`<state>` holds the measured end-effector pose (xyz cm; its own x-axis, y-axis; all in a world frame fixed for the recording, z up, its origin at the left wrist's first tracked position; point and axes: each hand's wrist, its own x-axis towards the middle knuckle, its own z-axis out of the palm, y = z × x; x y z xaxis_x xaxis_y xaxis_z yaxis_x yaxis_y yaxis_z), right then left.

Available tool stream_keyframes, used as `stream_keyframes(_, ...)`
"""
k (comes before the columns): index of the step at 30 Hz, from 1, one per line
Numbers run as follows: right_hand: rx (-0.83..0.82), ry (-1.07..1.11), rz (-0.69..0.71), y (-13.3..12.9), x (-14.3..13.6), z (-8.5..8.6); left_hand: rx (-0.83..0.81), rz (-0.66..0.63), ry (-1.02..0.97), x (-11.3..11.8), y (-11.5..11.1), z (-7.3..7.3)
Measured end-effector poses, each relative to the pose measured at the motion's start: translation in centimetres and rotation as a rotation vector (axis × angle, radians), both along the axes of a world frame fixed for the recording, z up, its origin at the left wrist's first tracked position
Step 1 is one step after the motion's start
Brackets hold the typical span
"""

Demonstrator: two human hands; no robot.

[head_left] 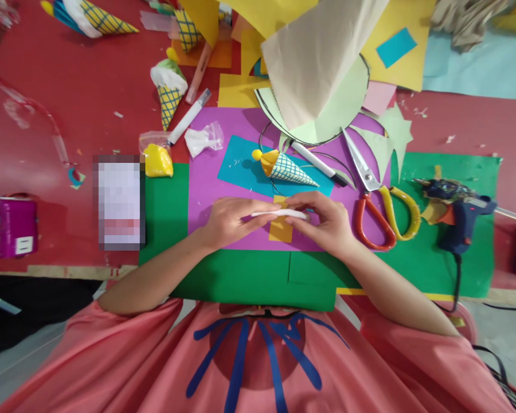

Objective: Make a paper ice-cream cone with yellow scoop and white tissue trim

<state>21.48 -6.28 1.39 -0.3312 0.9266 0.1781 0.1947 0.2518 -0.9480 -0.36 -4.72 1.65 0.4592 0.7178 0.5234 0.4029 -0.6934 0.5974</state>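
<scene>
Between both hands a thin, slightly curved white strip (286, 213) is held level above the purple sheet. My left hand (232, 221) pinches its left end, and my right hand (324, 221) has fingers closed on its right end. Beneath the strip lies a small yellow-orange paper piece (280, 231). Just beyond the hands a small blue-checked paper cone (289, 170) with a yellow top rests on a blue sheet (236, 163). A black-and-white marker (316, 160) lies beside the cone.
Scissors (372, 183) with red and yellow handles lie right of my right hand. A blue glue gun (462, 223) sits farther right on green sheet. Leftward are a phone (121, 203), yellow clay (158, 160) and bagged white clay (203, 139). Brown paper (313, 63) stands beyond.
</scene>
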Motion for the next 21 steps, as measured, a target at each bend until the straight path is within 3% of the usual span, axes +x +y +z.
stream_keyframes(7, 0.113, -0.061, -0.007, 0.29, 0.16, 0.40, -0.308, -0.091, -0.094, 0.00, -0.26, -0.32)
stream_keyframes(14, 0.079, -0.079, 0.014, -0.11, 0.06, 0.05, -0.081, -0.076, 0.008, 0.16, -0.13, -0.49)
stream_keyframes(21, 0.003, 0.034, 0.015, -0.08, -0.02, -0.41, -0.062, -0.008, -0.040, 0.12, -0.08, 0.22)
